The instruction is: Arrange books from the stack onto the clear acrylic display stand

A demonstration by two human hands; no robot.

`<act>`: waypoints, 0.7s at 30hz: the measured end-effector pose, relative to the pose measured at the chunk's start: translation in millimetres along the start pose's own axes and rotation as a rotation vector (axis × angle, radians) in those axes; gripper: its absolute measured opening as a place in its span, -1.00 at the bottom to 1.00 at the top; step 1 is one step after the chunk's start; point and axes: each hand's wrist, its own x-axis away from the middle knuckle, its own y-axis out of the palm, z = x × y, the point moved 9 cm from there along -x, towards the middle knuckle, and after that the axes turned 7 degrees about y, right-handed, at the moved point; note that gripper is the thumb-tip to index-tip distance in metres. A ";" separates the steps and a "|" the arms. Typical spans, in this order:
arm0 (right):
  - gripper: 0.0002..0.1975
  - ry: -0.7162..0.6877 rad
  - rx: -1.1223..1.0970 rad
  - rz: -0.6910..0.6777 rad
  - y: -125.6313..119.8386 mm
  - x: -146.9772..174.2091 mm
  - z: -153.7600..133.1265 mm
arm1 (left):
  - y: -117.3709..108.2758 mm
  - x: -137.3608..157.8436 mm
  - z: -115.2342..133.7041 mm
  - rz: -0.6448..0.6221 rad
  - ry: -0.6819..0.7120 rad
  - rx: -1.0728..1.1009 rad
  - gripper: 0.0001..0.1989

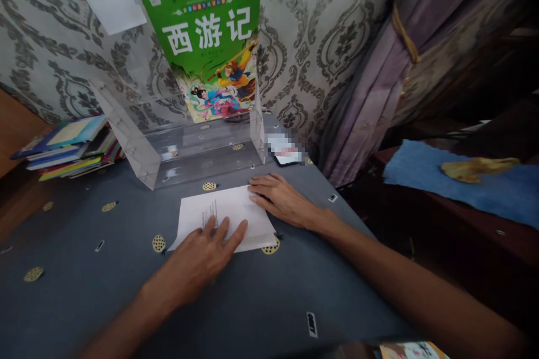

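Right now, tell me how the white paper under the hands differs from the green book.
The white paper lies on the table, while the green book stands up by the wallpapered wall.
The white paper carries small dark print; the green book shows large white characters and colourful figures.
The left hand and right hand touch the white paper; neither touches the green book.
Both bear print.

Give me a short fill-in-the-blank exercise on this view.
1. The left hand and right hand both touch a piece of printed white ____.
2. The 西游记 book has a mainly ____ cover.
3. The tablecloth shows yellow printed ____.
4. The stack of books lies toward the picture's ____ edge.

Missing: paper; green; pineapples; left.
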 end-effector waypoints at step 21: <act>-0.60 0.183 -0.373 -0.151 -0.2 -0.8 13.7 | -12.9 11.9 6.3 0.022 0.070 0.116 -0.39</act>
